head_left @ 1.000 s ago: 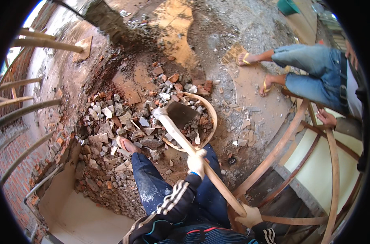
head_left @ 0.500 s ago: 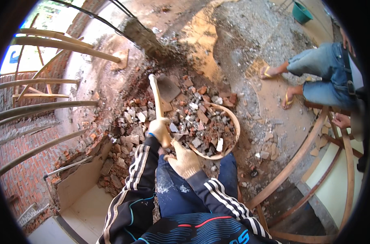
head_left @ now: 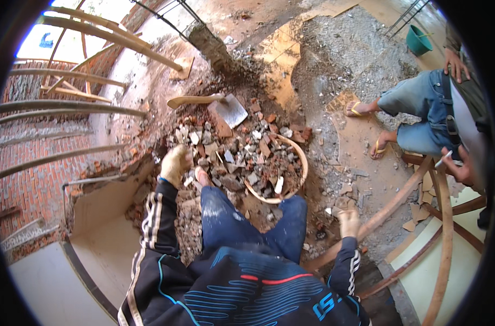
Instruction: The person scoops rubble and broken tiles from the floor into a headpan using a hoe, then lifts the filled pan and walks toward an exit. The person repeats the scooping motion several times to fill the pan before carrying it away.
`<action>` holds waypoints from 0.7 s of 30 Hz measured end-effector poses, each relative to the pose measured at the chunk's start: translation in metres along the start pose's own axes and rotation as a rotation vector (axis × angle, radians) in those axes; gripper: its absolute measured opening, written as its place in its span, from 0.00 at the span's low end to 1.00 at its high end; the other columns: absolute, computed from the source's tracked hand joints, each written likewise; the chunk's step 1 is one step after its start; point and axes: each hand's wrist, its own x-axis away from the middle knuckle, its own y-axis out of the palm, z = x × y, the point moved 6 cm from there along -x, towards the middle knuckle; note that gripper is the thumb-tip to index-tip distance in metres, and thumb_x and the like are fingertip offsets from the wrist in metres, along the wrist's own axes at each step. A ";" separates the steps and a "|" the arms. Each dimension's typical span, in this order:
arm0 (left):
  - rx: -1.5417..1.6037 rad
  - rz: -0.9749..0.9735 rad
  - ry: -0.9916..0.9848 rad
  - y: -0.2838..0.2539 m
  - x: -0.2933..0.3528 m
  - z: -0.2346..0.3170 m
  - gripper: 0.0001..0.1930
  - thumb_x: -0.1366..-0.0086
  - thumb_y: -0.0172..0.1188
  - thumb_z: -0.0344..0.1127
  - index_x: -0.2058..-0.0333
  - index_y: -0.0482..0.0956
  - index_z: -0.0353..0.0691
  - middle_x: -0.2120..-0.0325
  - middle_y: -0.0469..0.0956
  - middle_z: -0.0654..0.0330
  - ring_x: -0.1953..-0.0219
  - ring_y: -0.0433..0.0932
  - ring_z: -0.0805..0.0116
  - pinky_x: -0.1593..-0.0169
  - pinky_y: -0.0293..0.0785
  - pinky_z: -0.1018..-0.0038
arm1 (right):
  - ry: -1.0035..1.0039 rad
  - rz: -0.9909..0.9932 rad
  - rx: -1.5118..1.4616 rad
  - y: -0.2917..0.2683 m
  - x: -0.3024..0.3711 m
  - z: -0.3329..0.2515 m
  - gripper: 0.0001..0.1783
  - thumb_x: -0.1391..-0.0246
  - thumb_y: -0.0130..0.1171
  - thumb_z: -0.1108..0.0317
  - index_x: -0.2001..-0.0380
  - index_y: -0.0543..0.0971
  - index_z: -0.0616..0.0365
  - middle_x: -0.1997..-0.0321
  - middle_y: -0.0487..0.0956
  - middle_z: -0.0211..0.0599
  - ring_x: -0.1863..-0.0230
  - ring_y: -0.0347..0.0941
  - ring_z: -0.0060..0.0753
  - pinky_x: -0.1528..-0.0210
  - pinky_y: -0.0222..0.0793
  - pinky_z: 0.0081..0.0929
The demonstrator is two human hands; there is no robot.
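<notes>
A hoe (head_left: 229,112) lies on the rubble ahead, its metal blade to the right and its pale wooden handle pointing left; neither hand touches it. My left hand (head_left: 175,164), in a cream knit glove, hangs over the broken bricks left of my knee, its fingers loosely apart and nothing in them. Out to the right, my gloved right hand (head_left: 349,223) is raised above the floor near a curved wooden bar, its fingers smeared by motion. Between my legs and the hoe sits a round basket (head_left: 304,169) heaped with rubble, only part of its pale rim showing.
A person in denim shorts (head_left: 421,111) and flip-flops stands at the right, holding a small white item. Wooden bars (head_left: 391,214) cross the lower right. A broken concrete post (head_left: 212,51) and green bucket (head_left: 418,41) stand farther off. Poles (head_left: 68,106) lean at left.
The hoe has left my hands and now lies on the rubble, its handle swung to the left. My hands have parted, the left moving left and the right far out to the right.
</notes>
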 end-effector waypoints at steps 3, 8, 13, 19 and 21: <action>-0.303 -0.094 0.022 -0.019 0.069 -0.093 0.12 0.36 0.61 0.45 0.61 0.79 0.45 0.72 0.78 0.62 0.71 0.78 0.63 0.67 0.76 0.66 | 0.217 0.211 0.015 -0.085 -0.027 0.049 0.24 0.46 0.60 0.52 0.57 0.77 0.63 0.63 0.82 0.47 0.60 0.78 0.47 0.52 0.72 0.40; -0.492 0.085 -0.215 -0.039 0.157 -0.243 0.16 0.39 0.58 0.43 0.58 0.85 0.41 0.69 0.84 0.56 0.62 0.82 0.56 0.58 0.75 0.62 | 0.098 0.133 0.022 -0.105 -0.028 0.093 0.16 0.46 0.61 0.57 0.63 0.81 0.60 0.67 0.80 0.38 0.65 0.75 0.35 0.58 0.72 0.38; -0.428 -0.077 -0.359 -0.007 0.186 -0.260 0.24 0.36 0.59 0.49 0.53 0.83 0.34 0.69 0.84 0.55 0.68 0.79 0.68 0.65 0.75 0.70 | 0.454 -0.315 -0.277 -0.014 0.005 0.157 0.14 0.46 0.65 0.60 0.60 0.78 0.56 0.74 0.76 0.32 0.77 0.75 0.29 0.76 0.75 0.30; -0.041 0.077 -0.225 0.010 0.206 -0.228 0.22 0.35 0.63 0.47 0.49 0.79 0.36 0.66 0.80 0.63 0.71 0.75 0.75 0.67 0.74 0.75 | 0.254 -0.510 -0.165 0.038 0.007 0.099 0.15 0.45 0.61 0.62 0.58 0.81 0.58 0.69 0.79 0.32 0.75 0.76 0.28 0.76 0.76 0.26; -0.115 0.064 -0.218 0.001 0.209 -0.231 0.22 0.35 0.63 0.45 0.49 0.79 0.36 0.66 0.80 0.63 0.71 0.75 0.75 0.65 0.74 0.76 | 0.276 -0.480 -0.197 0.045 -0.009 0.068 0.13 0.45 0.59 0.62 0.60 0.82 0.55 0.69 0.79 0.30 0.78 0.75 0.26 0.77 0.74 0.23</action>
